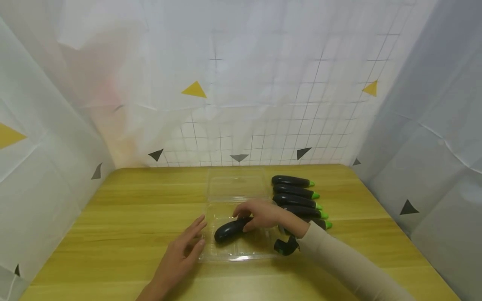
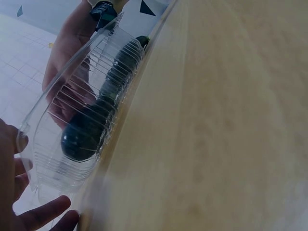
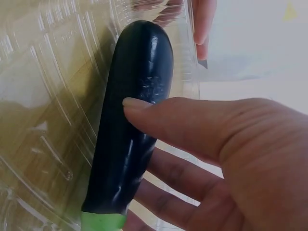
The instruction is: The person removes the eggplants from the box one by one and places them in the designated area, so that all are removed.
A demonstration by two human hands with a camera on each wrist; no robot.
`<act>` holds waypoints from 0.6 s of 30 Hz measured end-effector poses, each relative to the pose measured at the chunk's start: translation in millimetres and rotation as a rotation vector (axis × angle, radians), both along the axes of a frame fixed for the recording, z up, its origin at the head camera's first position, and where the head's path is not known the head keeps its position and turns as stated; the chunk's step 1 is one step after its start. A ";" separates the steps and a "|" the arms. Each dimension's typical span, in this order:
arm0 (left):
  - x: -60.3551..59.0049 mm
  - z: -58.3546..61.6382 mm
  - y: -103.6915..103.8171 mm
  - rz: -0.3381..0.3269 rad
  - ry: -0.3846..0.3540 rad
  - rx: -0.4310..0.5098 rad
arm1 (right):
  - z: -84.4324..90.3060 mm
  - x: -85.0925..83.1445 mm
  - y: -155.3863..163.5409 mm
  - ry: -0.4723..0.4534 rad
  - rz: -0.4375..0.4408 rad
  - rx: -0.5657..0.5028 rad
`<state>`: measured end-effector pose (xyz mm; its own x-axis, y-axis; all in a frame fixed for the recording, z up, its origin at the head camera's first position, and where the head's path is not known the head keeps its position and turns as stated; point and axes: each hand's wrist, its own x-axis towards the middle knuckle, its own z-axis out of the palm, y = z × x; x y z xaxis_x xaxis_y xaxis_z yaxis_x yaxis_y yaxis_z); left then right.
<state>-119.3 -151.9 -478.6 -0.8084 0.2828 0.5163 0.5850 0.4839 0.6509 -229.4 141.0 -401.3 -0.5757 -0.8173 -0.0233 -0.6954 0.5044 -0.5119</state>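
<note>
My right hand (image 1: 261, 215) holds a dark purple eggplant (image 1: 228, 231) over the base of a clear plastic clamshell container (image 1: 241, 258). In the right wrist view the thumb lies across the eggplant (image 3: 130, 130), with fingers behind it; its green stem end points toward the bottom of that view. My left hand (image 1: 177, 257) is at the container's left side, fingers spread and fingertips right at the rim. Through the ribbed clear wall (image 2: 62, 125) the left wrist view shows the eggplant's rounded end (image 2: 82, 139). The container's lid (image 1: 236, 188) lies folded back behind the base.
Several more eggplants (image 1: 295, 200) lie in a row to the right of the container, green stems pointing right; my right forearm partly covers the nearest ones. A wood-grain table (image 1: 132, 225) carries everything, with white sheets (image 1: 241, 83) rising behind and on both sides.
</note>
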 end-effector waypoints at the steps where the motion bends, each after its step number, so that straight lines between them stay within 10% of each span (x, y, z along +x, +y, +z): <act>1: 0.0 -0.2 0.1 -0.001 0.003 0.002 | -0.5 -0.3 0.2 0.005 -0.001 0.003; 18: -0.1 0.7 0.9 -0.009 -0.021 0.013 | 12.7 4.8 7.0 -0.049 -0.064 -0.197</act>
<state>-119.4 -150.9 -477.8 -0.8162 0.2837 0.5033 0.5758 0.4697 0.6692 -224.7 148.0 -388.6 -0.6290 -0.7704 0.1043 -0.6370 0.4338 -0.6373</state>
